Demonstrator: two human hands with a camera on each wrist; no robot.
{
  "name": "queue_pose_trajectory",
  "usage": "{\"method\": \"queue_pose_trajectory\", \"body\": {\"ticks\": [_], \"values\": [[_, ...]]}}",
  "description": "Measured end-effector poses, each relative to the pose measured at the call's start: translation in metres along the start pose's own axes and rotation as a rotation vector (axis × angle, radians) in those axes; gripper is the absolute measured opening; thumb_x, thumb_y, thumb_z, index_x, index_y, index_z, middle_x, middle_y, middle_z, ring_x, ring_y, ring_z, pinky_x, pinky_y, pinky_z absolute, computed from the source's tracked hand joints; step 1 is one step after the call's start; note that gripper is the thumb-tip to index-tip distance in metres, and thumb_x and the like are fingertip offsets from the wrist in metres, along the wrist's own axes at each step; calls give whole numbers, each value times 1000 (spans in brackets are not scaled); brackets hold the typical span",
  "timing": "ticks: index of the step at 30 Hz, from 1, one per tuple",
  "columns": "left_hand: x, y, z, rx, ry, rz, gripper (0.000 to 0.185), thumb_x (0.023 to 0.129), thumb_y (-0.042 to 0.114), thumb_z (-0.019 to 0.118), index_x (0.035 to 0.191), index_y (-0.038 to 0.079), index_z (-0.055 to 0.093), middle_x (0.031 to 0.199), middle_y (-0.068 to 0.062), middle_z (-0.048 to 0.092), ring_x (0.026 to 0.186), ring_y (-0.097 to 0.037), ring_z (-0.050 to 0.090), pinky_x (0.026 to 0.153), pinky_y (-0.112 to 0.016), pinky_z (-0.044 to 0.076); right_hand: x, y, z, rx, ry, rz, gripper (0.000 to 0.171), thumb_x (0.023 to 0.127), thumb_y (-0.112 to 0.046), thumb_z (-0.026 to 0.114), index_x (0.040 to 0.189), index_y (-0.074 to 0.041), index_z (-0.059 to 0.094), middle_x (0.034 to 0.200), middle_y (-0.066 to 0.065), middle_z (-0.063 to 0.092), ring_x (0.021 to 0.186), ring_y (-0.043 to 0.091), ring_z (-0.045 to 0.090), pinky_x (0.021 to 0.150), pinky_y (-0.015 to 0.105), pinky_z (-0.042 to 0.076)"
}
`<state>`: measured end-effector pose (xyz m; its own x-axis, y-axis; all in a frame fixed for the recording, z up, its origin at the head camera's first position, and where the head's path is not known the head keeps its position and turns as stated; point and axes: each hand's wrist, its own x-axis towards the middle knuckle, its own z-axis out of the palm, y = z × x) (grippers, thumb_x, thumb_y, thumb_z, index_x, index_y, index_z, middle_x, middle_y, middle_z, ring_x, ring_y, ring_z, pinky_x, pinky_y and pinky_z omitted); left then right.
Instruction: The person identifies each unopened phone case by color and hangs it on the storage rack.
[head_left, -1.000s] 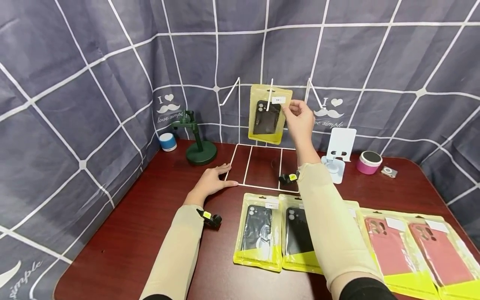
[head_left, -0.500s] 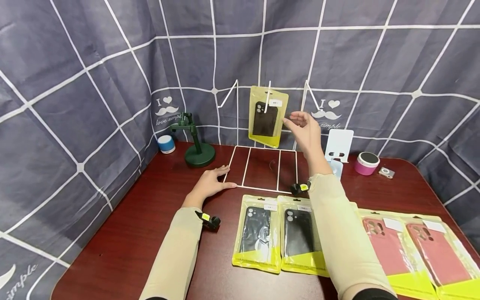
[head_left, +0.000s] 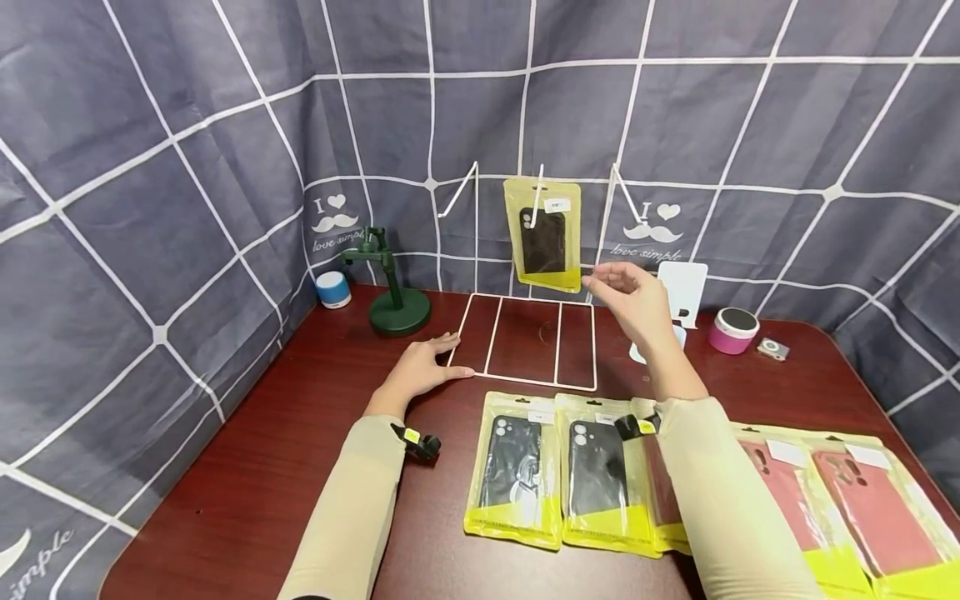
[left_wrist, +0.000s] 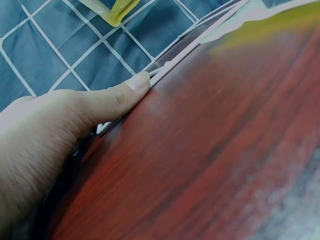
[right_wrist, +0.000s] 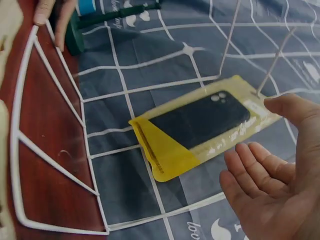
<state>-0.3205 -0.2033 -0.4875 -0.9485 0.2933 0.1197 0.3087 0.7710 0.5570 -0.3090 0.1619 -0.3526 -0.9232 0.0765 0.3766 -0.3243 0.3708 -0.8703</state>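
Observation:
A packaged black phone case (head_left: 545, 237) in a clear and yellow pouch hangs on the middle hook of a white wire display rack (head_left: 557, 343). My right hand (head_left: 633, 302) is just right of the pouch's lower corner, fingers loosely bent and holding nothing. In the right wrist view the palm of that hand (right_wrist: 272, 192) faces the hanging pouch (right_wrist: 200, 122). My left hand (head_left: 418, 371) rests on the left side of the rack's base, fingers spread. The left wrist view shows its thumb (left_wrist: 117, 100) lying along the white wire at the tabletop.
Two pouches with black cases (head_left: 513, 467) and several with pink cases (head_left: 873, 508) lie in a row in front. A green stand (head_left: 400, 308) and blue cylinder (head_left: 333, 289) are left; a white phone stand (head_left: 682, 292), pink round speaker (head_left: 733, 330) and small silver device (head_left: 772, 348) are right.
My right hand has let go of the hanging pouch and moved down and to the right. The pouch has swung slightly on its hook. My left hand stays on the rack base.

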Motion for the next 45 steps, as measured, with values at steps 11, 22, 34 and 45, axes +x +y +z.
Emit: {"method": "queue_pose_trajectory", "body": {"ticks": [11, 22, 34, 45], "values": [[-2, 4, 0, -4, 29, -9, 93, 73, 75, 72, 148, 22, 53, 153, -4, 48, 143, -25, 41, 113, -49, 38, -56, 3, 16, -163, -534, -119, 25, 91, -37, 75, 110, -20, 73, 99, -6, 74, 90, 14, 68, 80, 33, 54], [-1, 9, -2, 7, 36, -3, 91, 74, 73, 73, 147, 21, 55, 152, -5, 48, 142, -30, 42, 111, -50, 39, -78, 31, 35, -246, -823, -169, 34, 92, -31, 75, 118, -10, 71, 106, -4, 72, 102, 18, 67, 88, 39, 55], [3, 8, 0, 14, 11, 5, 91, 77, 73, 71, 149, 20, 52, 154, -5, 46, 144, -25, 39, 113, -49, 37, -83, 54, 42, -344, -842, -176, 46, 86, -37, 81, 122, -11, 68, 112, 1, 62, 101, 20, 60, 88, 40, 52], [-1, 4, 1, -16, 18, -9, 94, 74, 76, 71, 148, 21, 52, 154, -2, 46, 145, -22, 38, 115, -47, 35, -88, 57, 46, -298, -824, -164, 34, 88, -32, 80, 112, -12, 68, 107, 1, 61, 98, 18, 59, 89, 39, 51]]}}
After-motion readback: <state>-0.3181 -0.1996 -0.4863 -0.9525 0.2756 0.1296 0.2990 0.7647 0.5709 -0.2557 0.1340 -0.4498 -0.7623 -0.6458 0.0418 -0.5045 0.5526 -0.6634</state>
